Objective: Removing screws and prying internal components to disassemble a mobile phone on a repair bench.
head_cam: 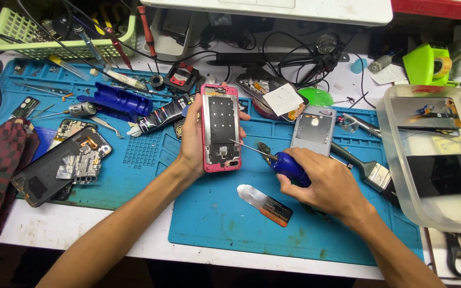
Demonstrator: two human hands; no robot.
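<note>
— Nearest first, what lies on the counter (81, 224)?

— Item one: a flat metal pry tool (265, 203) with an orange-and-black grip, lying on the blue work mat (214, 218), near the middle. Far right and near: black plier handles (460, 256) off the mat.

— And the hands?

— Item two: right hand (324, 186), clenched round a blue-handled screwdriver (286, 165); its thin shaft points left and its tip meets the lower part of the phone. Item three: left hand (196, 141), grasping a pink-framed opened phone (221, 128) from its left edge, held upright above the mat at centre, inner metal plate facing up.

— Left side?

— Item four: a dark phone back with a loose circuit board (60, 165), beside a red-and-black checked cloth (1, 176).

— Right side?

— Item five: a flat brush (369, 170) just beyond the right hand; a silver phone shell (312, 130); a clear plastic tub (401, 176) holding two phones.

— Farther back?

— Item six: a blue cylindrical tool (116, 101), a black glue tube (158, 117), tangled black cables (294, 58), a green basket (60, 45) of tools far left, and a lime-green tape dispenser (428, 64) far right.
</note>
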